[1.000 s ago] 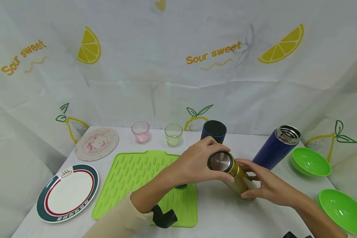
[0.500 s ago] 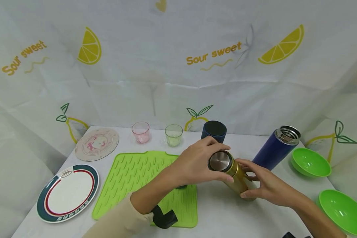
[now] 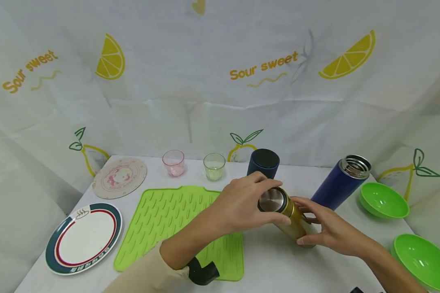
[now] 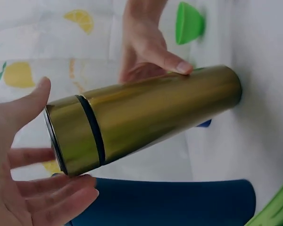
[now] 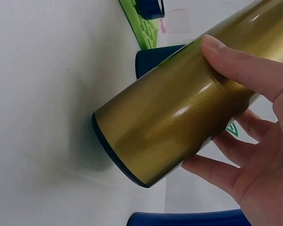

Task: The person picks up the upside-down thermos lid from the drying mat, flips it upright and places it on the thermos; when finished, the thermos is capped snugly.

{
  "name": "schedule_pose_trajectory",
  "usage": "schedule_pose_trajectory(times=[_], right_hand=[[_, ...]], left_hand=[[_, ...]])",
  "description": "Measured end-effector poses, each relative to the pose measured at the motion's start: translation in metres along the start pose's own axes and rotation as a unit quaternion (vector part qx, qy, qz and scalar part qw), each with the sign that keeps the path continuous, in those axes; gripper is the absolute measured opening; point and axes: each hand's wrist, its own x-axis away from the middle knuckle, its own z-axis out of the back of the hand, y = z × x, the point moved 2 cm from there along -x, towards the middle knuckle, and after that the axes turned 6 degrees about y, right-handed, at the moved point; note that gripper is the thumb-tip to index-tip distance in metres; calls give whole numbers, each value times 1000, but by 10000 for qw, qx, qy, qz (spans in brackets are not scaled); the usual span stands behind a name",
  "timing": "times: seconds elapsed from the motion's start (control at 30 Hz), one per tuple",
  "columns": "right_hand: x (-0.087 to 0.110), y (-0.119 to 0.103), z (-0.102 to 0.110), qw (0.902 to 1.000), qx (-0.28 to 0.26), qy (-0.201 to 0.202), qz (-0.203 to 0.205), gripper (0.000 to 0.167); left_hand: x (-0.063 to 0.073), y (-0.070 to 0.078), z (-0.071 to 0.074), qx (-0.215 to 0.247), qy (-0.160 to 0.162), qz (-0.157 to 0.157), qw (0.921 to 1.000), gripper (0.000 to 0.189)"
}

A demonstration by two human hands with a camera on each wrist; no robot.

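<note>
A gold thermos (image 3: 292, 224) with a brushed metal top stands in front of me, its black seam line visible in the left wrist view. My right hand (image 3: 328, 228) grips its body low down, thumb on the near side and fingers on the far side. Around the thermos lid (image 4: 75, 136) my left hand (image 3: 242, 203) is spread loosely. In the left wrist view its thumb stands a little off the lid, and the other fingers lie at or near the lid's opposite edge. Whether those fingers touch it, I cannot tell.
Behind stands a dark blue bottle (image 3: 264, 160); to the right, a lidless blue thermos (image 3: 339, 183) and two green bowls (image 3: 383, 199). Leftward are a green mat (image 3: 168, 211), a plate (image 3: 86, 240), a round coaster (image 3: 119, 177), pink (image 3: 173, 162) and green (image 3: 214, 166) glasses. A blue cap (image 5: 151, 8) is by the mat.
My left hand has loosened and shifted slightly left, its thumb and fingers easing off the lid. The right hand and thermos stay practically still.
</note>
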Motion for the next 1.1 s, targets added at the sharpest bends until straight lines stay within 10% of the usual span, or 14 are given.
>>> schedule_pose_trajectory(times=[0.1, 0.33, 0.67, 1.1], right_hand=[[0, -1, 0, 10000, 19, 12, 34, 87], [0, -1, -1, 10000, 56, -11, 52, 87], [0, -2, -3, 9991, 238, 127, 326, 87], [0, -2, -1, 9988, 340, 59, 351, 85]], left_hand=[[0, 1, -2, -258, 72, 184, 9995, 65], [1, -3, 3, 682, -623, -579, 9940, 61], [0, 4, -4, -200, 76, 321, 9993, 67], [-1, -2, 3, 940, -791, -841, 9889, 59]])
